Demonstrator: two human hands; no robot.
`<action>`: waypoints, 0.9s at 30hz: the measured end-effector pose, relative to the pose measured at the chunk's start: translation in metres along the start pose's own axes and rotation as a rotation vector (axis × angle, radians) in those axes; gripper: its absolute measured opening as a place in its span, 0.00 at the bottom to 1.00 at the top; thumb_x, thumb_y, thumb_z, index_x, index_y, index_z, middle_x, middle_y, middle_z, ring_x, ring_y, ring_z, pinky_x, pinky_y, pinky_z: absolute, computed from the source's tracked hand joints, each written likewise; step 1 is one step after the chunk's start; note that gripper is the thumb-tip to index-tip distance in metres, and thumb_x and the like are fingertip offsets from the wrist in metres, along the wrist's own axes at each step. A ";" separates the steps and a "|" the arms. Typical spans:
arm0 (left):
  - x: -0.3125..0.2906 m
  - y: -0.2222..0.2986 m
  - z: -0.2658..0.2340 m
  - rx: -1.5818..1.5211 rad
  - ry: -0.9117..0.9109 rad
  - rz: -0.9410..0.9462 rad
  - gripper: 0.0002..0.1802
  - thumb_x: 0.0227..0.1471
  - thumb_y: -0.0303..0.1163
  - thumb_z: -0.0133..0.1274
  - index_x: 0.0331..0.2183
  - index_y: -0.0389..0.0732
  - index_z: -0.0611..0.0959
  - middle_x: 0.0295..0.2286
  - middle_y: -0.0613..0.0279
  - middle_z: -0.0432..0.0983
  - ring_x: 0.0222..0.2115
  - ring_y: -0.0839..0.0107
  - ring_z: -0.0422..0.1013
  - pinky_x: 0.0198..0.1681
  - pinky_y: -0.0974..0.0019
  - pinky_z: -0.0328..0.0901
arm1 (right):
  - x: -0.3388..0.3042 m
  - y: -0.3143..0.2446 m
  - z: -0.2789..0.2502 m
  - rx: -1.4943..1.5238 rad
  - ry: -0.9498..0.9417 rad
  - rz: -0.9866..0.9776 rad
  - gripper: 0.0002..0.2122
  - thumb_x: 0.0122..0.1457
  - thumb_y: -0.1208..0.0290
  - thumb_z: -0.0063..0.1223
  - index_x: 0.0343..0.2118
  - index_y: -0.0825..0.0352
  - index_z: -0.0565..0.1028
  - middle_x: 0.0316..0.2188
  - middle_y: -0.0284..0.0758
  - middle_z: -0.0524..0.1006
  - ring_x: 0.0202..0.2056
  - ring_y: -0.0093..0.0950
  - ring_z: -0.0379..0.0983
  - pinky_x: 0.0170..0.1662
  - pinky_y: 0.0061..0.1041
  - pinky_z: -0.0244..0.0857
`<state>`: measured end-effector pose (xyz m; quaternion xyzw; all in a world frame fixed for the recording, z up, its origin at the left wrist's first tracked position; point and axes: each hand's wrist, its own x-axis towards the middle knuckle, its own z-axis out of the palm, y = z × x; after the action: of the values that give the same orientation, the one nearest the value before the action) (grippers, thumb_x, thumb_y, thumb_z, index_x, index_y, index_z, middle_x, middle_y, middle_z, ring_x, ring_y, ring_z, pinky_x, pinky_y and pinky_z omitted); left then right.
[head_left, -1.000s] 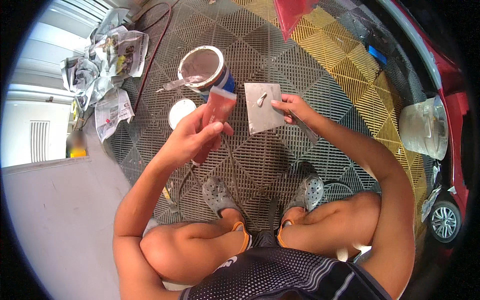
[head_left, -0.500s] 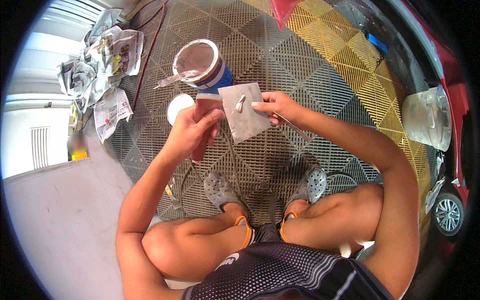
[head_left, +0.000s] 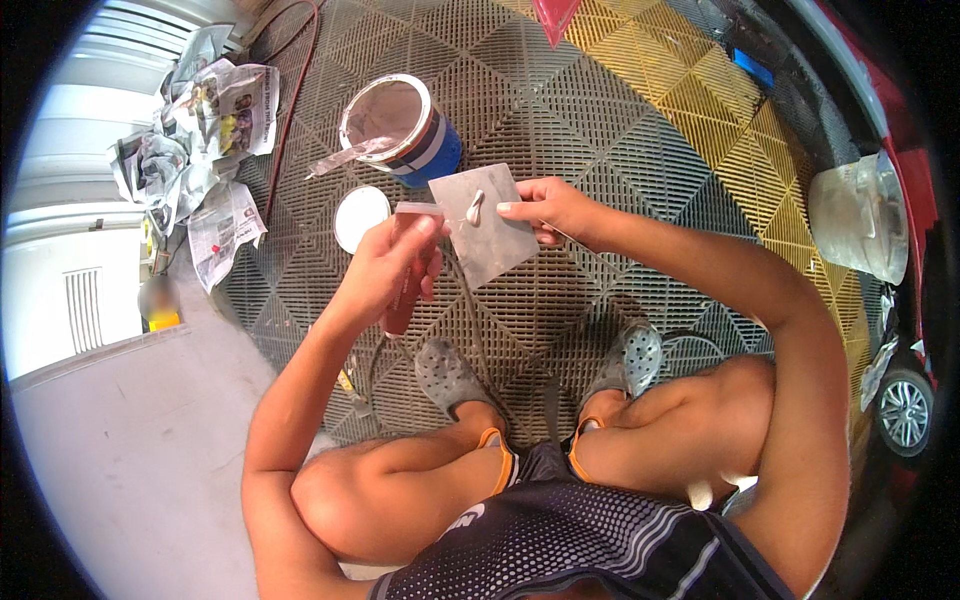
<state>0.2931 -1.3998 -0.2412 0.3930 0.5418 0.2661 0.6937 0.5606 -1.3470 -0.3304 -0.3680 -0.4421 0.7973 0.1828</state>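
In my left hand (head_left: 378,268) is a reddish-brown tube (head_left: 398,318), held nearly upright with its pale flat end at the top. The fingers wrap round its middle. My right hand (head_left: 562,212) pinches the right edge of a thin grey plate (head_left: 490,250), thumb on top. On the plate's upper face lies a small dab of whitish paste (head_left: 474,207). The tube's top end is close to the plate's left edge; whether they touch I cannot tell. Beyond the hands stands an open blue can (head_left: 435,150) with greyish filler inside and a smeared spatula (head_left: 345,158) across its rim.
A round white lid (head_left: 361,219) lies left of the can. Crumpled newspaper (head_left: 230,105) and a red hose (head_left: 290,110) are at the far left. A translucent bucket (head_left: 855,215) stands right, near a red car's wheel (head_left: 905,412). Grating tiles (head_left: 620,150) cover the floor.
My left hand has turned slightly, and more of the tube's lower part shows below the fingers. The plate and paste stay in nearly the same place. The whole view has shifted a little.
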 end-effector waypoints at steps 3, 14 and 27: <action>-0.003 0.002 -0.003 -0.046 0.002 -0.017 0.22 0.70 0.50 0.43 0.45 0.40 0.75 0.24 0.59 0.75 0.20 0.73 0.73 0.24 0.68 0.73 | 0.002 0.005 -0.002 0.014 -0.004 0.003 0.15 0.66 0.59 0.57 0.48 0.65 0.78 0.24 0.23 0.73 0.17 0.12 0.61 0.20 0.14 0.54; 0.001 -0.005 -0.004 0.193 0.058 0.045 0.20 0.70 0.42 0.45 0.45 0.33 0.77 0.24 0.63 0.76 0.20 0.76 0.71 0.24 0.72 0.69 | -0.002 0.007 0.013 0.079 -0.029 0.003 0.13 0.65 0.61 0.57 0.46 0.65 0.78 0.24 0.24 0.74 0.17 0.13 0.62 0.20 0.15 0.56; 0.001 -0.010 -0.001 0.393 0.042 0.058 0.15 0.66 0.33 0.51 0.43 0.29 0.81 0.22 0.69 0.71 0.21 0.81 0.64 0.24 0.73 0.63 | -0.002 0.008 0.014 0.089 -0.018 0.002 0.13 0.65 0.61 0.57 0.45 0.65 0.78 0.25 0.24 0.75 0.17 0.13 0.62 0.20 0.15 0.55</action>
<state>0.2921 -1.4036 -0.2501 0.5305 0.5863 0.1832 0.5841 0.5523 -1.3608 -0.3320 -0.3529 -0.4075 0.8196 0.1942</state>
